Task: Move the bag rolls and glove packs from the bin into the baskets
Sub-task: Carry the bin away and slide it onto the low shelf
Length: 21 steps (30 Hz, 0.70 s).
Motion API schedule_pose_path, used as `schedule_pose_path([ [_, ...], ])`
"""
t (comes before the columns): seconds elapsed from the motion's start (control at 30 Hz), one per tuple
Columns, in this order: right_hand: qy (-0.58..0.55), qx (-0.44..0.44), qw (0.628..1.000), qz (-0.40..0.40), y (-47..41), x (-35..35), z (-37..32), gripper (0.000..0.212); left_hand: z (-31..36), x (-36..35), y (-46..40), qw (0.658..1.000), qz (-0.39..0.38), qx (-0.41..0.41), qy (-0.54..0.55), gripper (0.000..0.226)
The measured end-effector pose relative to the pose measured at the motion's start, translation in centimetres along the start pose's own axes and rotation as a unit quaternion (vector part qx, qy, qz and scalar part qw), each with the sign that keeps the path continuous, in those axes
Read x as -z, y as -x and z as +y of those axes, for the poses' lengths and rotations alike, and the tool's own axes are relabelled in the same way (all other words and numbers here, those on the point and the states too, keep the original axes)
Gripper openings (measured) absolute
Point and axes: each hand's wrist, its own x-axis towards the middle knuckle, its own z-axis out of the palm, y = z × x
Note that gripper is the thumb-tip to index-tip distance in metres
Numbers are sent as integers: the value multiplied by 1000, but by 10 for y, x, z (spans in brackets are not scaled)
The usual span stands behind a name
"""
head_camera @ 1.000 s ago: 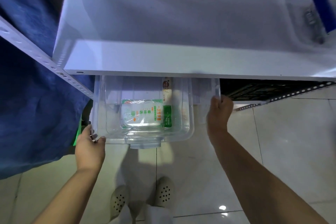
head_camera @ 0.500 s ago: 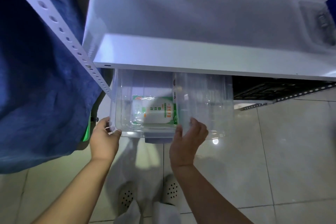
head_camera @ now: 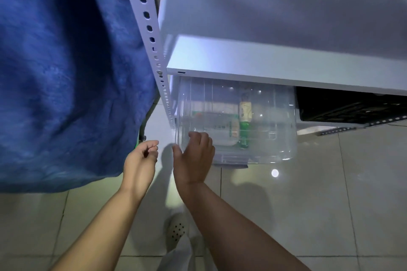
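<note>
Pale glossy floor tiles (head_camera: 308,204) fill the near ground, with a perforated white shoe (head_camera: 178,230) at the bottom edge. Just above, the left hand (head_camera: 139,164) hangs free beside the rack, fingers loosely curled around nothing. The right hand (head_camera: 195,160) is spread flat, fingers apart, pressed against the near left corner of a clear plastic bin (head_camera: 275,138) that sits on the floor, half under a white shelf (head_camera: 275,81). A clear lid covers the bin. Through it show a flat pack with green and orange print (head_camera: 222,126), blurred, and a green-and-cream roll-shaped package (head_camera: 245,123) lying front to back, just right of the fingertips (head_camera: 198,135) but under the plastic. A perforated white upright (head_camera: 154,50) stands left of the bin, with blue cloth (head_camera: 66,72) draped beyond it. Farther right, under the shelf, sits a black crate (head_camera: 348,108).
</note>
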Motion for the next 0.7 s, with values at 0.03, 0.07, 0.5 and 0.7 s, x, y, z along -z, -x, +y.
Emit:
schedule_pose_path([
  [0.03,-6,-11,1000,-13,-1,-4,-2,38,-1,2,0,1000,-2,-6,1,24],
  [0.07,-13,-16,1000,-21,-1,-7,-2,37,-2,3,0,1000,-2,-10,0,24],
  [0.5,-28,-55,997,40,-26,61,99,32,7,-56,7,995,3,32,-96,35],
  [0.7,-51,-333,938,78,-63,102,184,48,-2,-85,4,996,23,77,-44,20],
])
